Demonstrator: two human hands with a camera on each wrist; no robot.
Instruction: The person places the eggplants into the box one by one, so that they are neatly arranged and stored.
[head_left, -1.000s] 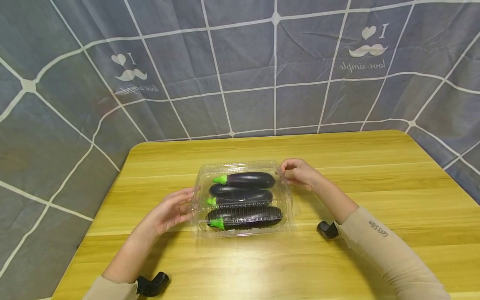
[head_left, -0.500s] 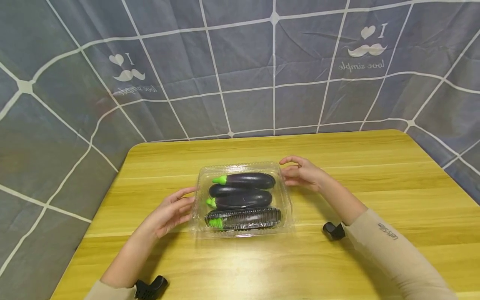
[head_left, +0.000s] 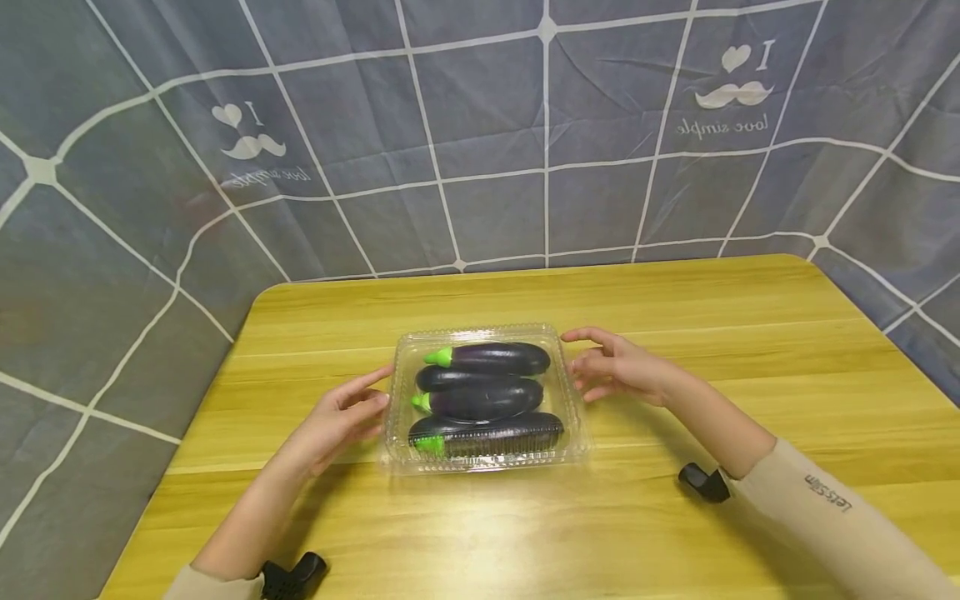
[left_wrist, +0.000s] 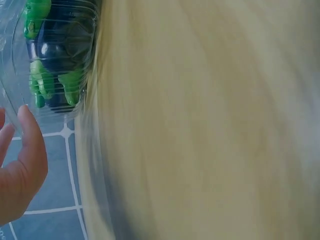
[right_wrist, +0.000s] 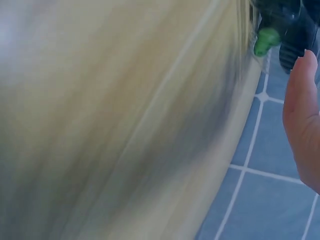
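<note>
A clear plastic clamshell box (head_left: 480, 463) lies on the table with several dark purple eggplants (head_left: 487, 400) inside, their stem caps bright green. Its lid lies down over them. My left hand (head_left: 341, 421) is at the box's left side, fingers extended, fingertips at or touching the wall; the exact contact is unclear. In the left wrist view, thumb and fingers of that left hand (left_wrist: 25, 170) show beside the clear plastic. Just off the box's right side, my right hand (head_left: 626, 367) has its fingers spread and holds nothing. Only part of the right hand (right_wrist: 302, 120) appears in the right wrist view.
The box rests on a yellow wood-grain table (head_left: 480, 533) with rounded far corners. Behind and beside the table hangs a grey curtain (head_left: 487, 125) with white grid lines. A black wrist camera (head_left: 705, 482) sits under the right sleeve, another wrist camera (head_left: 294, 577) under the left.
The box lid has settled lower over the eggplants. My right hand has let go of the far right corner and drawn off to the right. My left hand has stayed near the left side.
</note>
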